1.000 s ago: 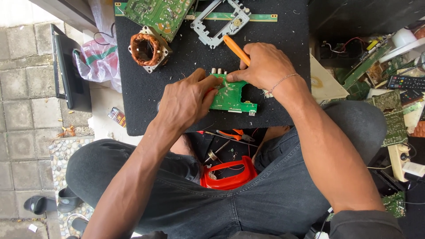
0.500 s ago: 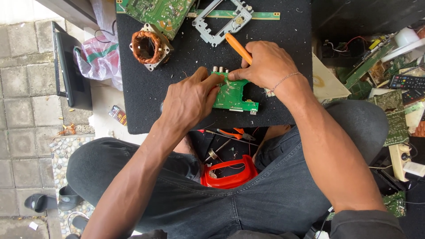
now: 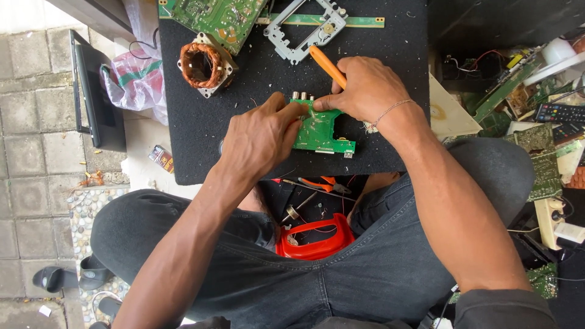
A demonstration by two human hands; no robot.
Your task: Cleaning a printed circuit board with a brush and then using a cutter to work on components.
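A dark flat panel (image 3: 97, 91) stands on the paved floor off the left edge of the black work mat (image 3: 201, 146), with a pink and white plastic bag (image 3: 135, 79) between the two. On the mat, near its far left corner, a copper-wound coil (image 3: 201, 64) sits in its pale frame, and a large green circuit board (image 3: 213, 15) overhangs the far edge just behind it. The bare strip of mat along the left edge, from the coil down to the near left corner, is the widest open room.

The left hand (image 3: 259, 140) comes up over the near edge, its fingers curled and pressed down on the left end of the small green circuit board (image 3: 323, 131). That board lies in the middle of the mat, close to the near edge, with a row of round sockets on its far side. Beyond it, at the far edge, lies a grey metal frame (image 3: 304, 27) with a thin green strip (image 3: 359, 22) beside it.

The right hand (image 3: 365, 88) has its fingers closed around an orange-handled tool (image 3: 327, 66), whose tip meets the small board's far edge; the handle slants toward the metal frame. The hand and wrist cover most of the mat's right side. Past the right edge are piled boards and a remote control (image 3: 560, 113). Below the near edge, between the knees, sits a red container (image 3: 317, 240).
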